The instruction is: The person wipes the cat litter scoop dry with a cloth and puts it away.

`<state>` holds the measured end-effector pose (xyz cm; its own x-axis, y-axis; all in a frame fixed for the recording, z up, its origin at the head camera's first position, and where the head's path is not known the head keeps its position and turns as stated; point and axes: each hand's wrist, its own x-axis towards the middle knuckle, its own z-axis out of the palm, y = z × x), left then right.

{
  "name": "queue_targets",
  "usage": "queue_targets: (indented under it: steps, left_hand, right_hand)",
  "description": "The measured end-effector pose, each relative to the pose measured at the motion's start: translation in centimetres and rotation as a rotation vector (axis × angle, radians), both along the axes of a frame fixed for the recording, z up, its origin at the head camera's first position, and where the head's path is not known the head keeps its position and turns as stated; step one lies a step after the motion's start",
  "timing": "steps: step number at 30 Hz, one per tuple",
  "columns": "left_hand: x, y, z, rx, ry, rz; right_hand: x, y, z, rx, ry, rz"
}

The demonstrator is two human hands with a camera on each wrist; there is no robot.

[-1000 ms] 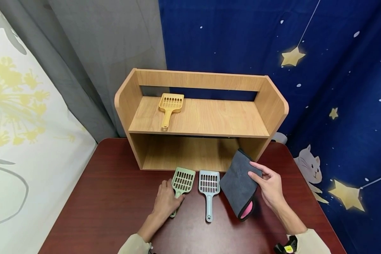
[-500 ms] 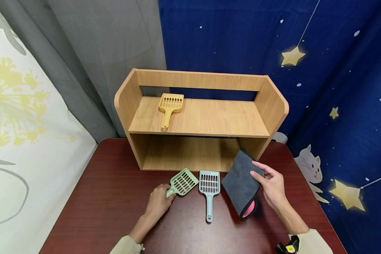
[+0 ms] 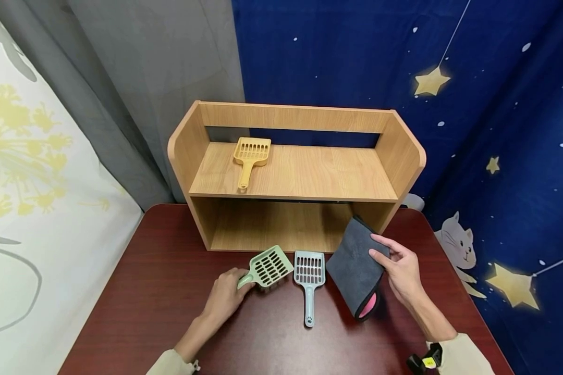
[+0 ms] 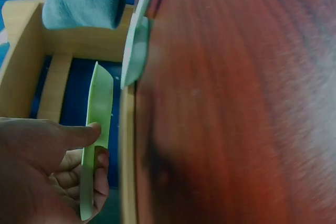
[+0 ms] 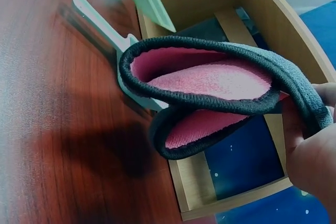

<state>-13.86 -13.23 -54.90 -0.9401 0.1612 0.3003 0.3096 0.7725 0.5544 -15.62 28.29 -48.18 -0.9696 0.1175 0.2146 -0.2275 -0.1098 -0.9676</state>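
Observation:
My left hand (image 3: 225, 294) grips the handle of a green slotted litter scoop (image 3: 271, 265), thumb and curled fingers around it in the left wrist view. The scoop is lifted off the table, its shadow below. My right hand (image 3: 401, 268) pinches a folded grey cloth (image 3: 356, 265) at its upper right edge. Pink lining (image 5: 210, 77) and black trim show between the folds in the right wrist view. A light blue litter scoop (image 3: 309, 271) lies between the hands, handle toward me. On the upper shelf, at its left, lies a yellow litter scoop (image 3: 252, 152).
A two-tier wooden shelf (image 3: 300, 198) stands at the back of the dark red table (image 3: 159, 291). A grey curtain (image 3: 159, 62) and a blue starry curtain (image 3: 347, 57) hang behind it. A white patterned curtain (image 3: 37, 208) hangs at the left.
My left hand has picked up the green scoop by its handle, drawing back left and tilting the scoop's head to the right. My right hand with the cloth has barely moved.

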Motion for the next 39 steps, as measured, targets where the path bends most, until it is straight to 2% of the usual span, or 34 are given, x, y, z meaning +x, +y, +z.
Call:
queue_targets:
  steps: [4, 10, 20, 25, 33, 39]
  left_hand:
    - [-0.2, 0.1, 1.7, -0.003, 0.010, -0.090]
    - [-1.0, 0.3, 3.6, -0.026, 0.010, -0.191]
    - [-2.6, 1.3, 6.3, -0.120, 0.087, -0.316]
    - [-3.3, 2.1, 7.1, -0.123, 0.098, -0.374]
    - [-3.5, 3.0, 8.0, -0.129, 0.099, -0.470]
    - [-3.6, 3.8, 8.9, -0.141, 0.111, -0.546]
  right_hand:
    - [-0.1, 0.0, 0.1, -0.007, 0.035, 0.035]
    - [-0.5, -0.2, 0.3, -0.044, 0.052, 0.140]
    - [-1.5, -0.5, 1.1, 0.088, 0.072, 0.194]
    - [-2.2, -0.9, 1.5, 0.167, 0.084, 0.217]
    - [-3.5, -1.7, 2.0, 0.305, 0.117, 0.252]
    - [-4.7, -2.5, 2.9, 0.371, 0.165, 0.347]
